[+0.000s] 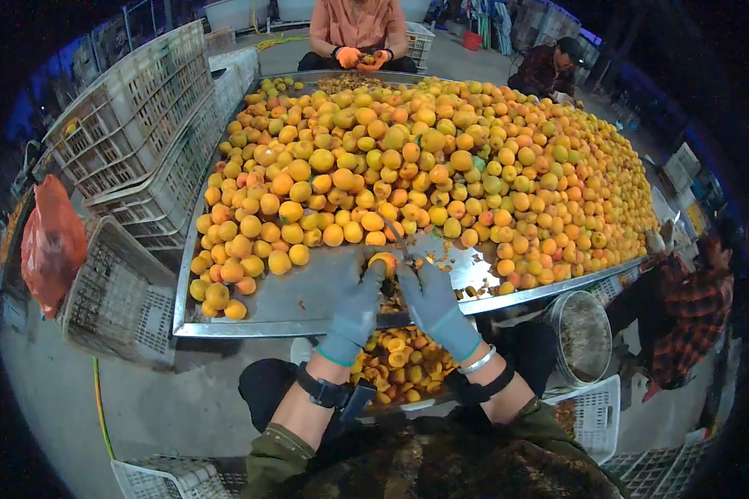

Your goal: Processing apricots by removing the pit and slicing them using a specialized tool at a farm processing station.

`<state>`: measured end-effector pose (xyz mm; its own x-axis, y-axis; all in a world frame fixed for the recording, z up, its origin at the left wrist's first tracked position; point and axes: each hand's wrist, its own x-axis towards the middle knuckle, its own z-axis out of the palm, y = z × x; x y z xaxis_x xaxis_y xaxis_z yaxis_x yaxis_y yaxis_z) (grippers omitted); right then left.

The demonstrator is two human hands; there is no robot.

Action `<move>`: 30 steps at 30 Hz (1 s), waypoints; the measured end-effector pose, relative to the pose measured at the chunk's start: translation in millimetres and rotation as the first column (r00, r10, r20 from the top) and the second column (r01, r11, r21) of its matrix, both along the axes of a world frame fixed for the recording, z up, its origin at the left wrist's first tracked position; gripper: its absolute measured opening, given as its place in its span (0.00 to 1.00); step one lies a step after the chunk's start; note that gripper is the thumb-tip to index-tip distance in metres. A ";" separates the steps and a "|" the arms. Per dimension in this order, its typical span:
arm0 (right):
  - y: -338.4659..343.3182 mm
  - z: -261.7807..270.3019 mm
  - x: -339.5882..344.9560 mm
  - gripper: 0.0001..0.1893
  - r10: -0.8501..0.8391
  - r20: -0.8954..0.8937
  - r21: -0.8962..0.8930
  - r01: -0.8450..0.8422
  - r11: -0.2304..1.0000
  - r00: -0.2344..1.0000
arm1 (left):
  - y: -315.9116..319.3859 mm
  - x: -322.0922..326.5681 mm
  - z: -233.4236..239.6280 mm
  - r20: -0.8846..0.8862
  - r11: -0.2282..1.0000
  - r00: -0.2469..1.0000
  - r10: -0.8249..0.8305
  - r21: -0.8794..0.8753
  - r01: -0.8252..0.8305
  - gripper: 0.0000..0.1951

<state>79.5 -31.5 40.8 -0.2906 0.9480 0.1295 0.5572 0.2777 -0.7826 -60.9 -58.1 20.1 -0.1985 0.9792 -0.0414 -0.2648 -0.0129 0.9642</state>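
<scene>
My left hand [357, 293], in a grey glove with a teal cuff, holds an orange-yellow apricot [384, 261] near the front edge of a metal-topped table [312, 284]. My right hand [429, 290], gloved alike, is closed on a tool with a thin curved blade [392, 229]; its handle is hidden in the fingers. Just beyond both hands rises a large heap of whole apricots [406, 156]. Below them, between my knees, a container of split apricots [406, 362] shows. Dark pits and scraps [392, 305] lie on the metal between my hands.
Stacked plastic crates [131, 112] and a red plastic bag [53, 243] stand left, with a tilted crate [109, 299] below. A bucket [580, 337] and a white crate [590, 415] are at right. One person [357, 37] sits opposite; others [546, 68] sit at right.
</scene>
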 end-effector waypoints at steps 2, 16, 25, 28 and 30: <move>7.5 -3.7 2.0 0.16 -0.105 0.265 0.287 0.025 0.958 0.959 | 7.5 -5.1 -0.3 -0.236 0.993 0.971 0.039 0.120 -0.011 0.20; -24.3 -3.8 -5.0 0.20 0.063 -0.081 0.219 -0.044 0.975 0.995 | -6.9 10.1 3.8 0.256 0.844 0.923 -0.288 0.523 0.119 0.22; -22.6 -1.2 -1.1 0.14 0.069 -0.005 0.319 -0.064 0.946 0.998 | -9.0 10.3 5.5 0.138 0.855 0.941 -0.308 0.474 0.211 0.21; -21.9 -1.4 0.9 0.13 0.080 0.003 0.297 -0.077 0.952 0.997 | -4.5 9.6 -5.1 0.247 0.873 0.903 -0.350 0.435 0.220 0.23; -23.9 -3.2 -0.8 0.13 0.063 -0.069 0.265 -0.042 0.963 0.996 | -6.7 15.7 2.2 0.537 0.919 0.765 -0.355 0.351 0.180 0.28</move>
